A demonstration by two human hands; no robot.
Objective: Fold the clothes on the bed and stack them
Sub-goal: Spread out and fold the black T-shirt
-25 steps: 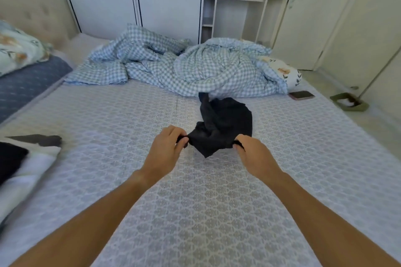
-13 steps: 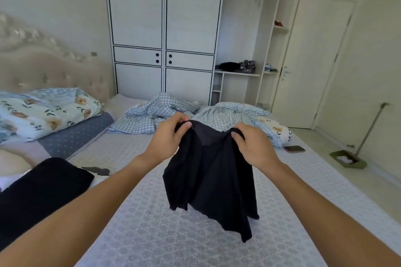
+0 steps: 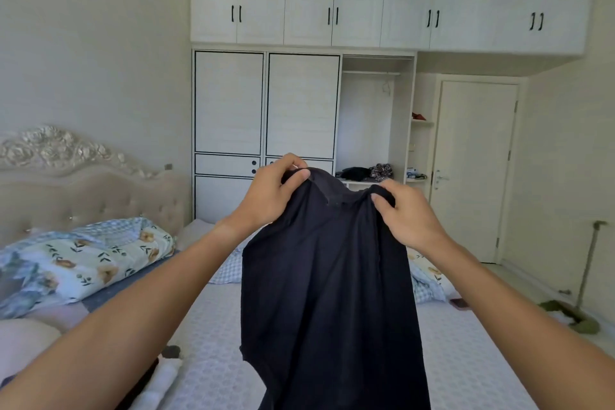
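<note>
Above the grey-white patterned mattress of the bed (image 3: 466,359): one dark navy fabric garment (image 3: 332,293), held up in the air, hanging full length. Left hand (image 3: 269,196) pinches its top edge; right hand (image 3: 404,218) grips the same edge, the two hands apart. Beyond: white panelled wardrobe (image 3: 266,103); floral-print pillow (image 3: 93,260) at left.

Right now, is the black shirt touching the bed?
Cannot tell. In the head view the black shirt hangs from both hands, but its bottom edge runs out of the picture, so any gap above the bed is hidden.
</note>
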